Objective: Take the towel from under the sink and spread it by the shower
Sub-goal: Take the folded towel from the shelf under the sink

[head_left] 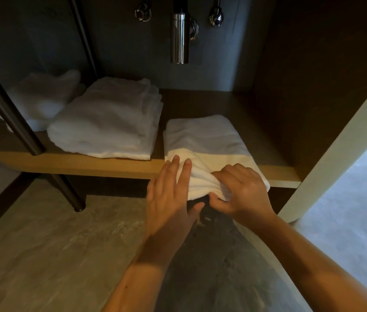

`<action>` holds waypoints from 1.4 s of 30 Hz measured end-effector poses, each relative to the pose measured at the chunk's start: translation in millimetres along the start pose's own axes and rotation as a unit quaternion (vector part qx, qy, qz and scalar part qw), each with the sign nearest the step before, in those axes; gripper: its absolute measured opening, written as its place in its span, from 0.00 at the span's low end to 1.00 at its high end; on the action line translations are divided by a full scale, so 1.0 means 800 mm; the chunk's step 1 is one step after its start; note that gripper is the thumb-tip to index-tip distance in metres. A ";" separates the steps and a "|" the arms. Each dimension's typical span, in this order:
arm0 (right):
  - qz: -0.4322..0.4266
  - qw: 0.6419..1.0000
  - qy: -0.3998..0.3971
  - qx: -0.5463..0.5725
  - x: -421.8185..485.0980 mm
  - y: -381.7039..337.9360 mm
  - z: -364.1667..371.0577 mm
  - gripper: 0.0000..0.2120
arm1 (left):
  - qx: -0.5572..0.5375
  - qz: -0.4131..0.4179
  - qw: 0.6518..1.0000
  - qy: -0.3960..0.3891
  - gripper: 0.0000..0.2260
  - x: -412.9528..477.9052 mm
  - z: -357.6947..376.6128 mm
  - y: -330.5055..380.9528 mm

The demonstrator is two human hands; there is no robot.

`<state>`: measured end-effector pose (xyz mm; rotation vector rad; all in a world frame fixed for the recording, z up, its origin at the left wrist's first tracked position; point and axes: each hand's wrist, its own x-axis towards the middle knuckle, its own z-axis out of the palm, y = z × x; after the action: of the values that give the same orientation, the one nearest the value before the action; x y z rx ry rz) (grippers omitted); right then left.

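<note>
Floor [54, 255]: grey stone-look tile, nearest the camera, running under the shelf.
Left hand [169, 194]: fingers straight and spread, laid flat on the near left corner of the towel; not gripping, thumb hanging below the shelf edge.
Right hand [241, 188]: curled tight on the towel's front edge, a bunch of cloth pinched between thumb and fingers.
Towel [202, 140]: white, folded, at the right end of the shelf, its near edge overhanging the front lip where the hands meet it.
Step in hand: by my reading, the take-out is just starting; the towel is not yet off the shelf.
Handling: looks soft, limp and light; the cloth already wrinkles under the right hand's pinch. Pulled by one layer it would likely unfold and trail. Better to take the whole folded thickness at the front edge, with the flat hand slid beneath for support.
Shelf [88, 164]: pale wood board under the sink, on a dark metal leg [65, 188].
Stack [108, 120]: thicker pile of folded white towels, left of the task's one, apart from it.
Far bundle [45, 95]: more white cloth behind the leg, dim.
Pipe [180, 34]: chrome drain trap on the back wall, valves either side.
</note>
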<state>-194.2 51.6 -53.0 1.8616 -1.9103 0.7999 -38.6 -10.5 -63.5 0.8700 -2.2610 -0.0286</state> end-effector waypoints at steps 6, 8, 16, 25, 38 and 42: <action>-0.004 1.000 -0.002 0.008 -0.003 -0.009 -0.025 0.17 | -0.060 0.011 0.997 0.052 0.26 0.006 -0.008 0.000; -0.006 1.000 -0.001 -0.009 -0.005 -0.011 -0.033 0.20 | -0.080 0.009 0.996 0.044 0.21 0.009 -0.018 0.001; 0.076 0.997 -0.034 -0.004 0.002 -0.027 -0.088 0.23 | -0.113 -0.017 0.993 0.026 0.17 0.036 -0.068 0.023; 0.070 0.990 -0.119 -0.032 0.069 -0.075 -0.215 0.17 | -0.181 -0.223 0.956 -0.056 0.20 0.062 -0.187 0.079; 0.133 0.938 -0.299 0.112 0.154 -0.228 -0.420 0.20 | -0.232 -0.421 0.870 -0.103 0.21 0.086 -0.471 0.146; 0.062 0.941 -0.296 0.150 0.190 -0.284 -0.484 0.19 | -0.220 -0.460 0.855 -0.096 0.21 0.084 -0.574 0.158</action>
<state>-31.5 175.4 374.6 2.3931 -2.3867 0.6389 138.2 147.2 355.5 1.6336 -1.6671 -1.0580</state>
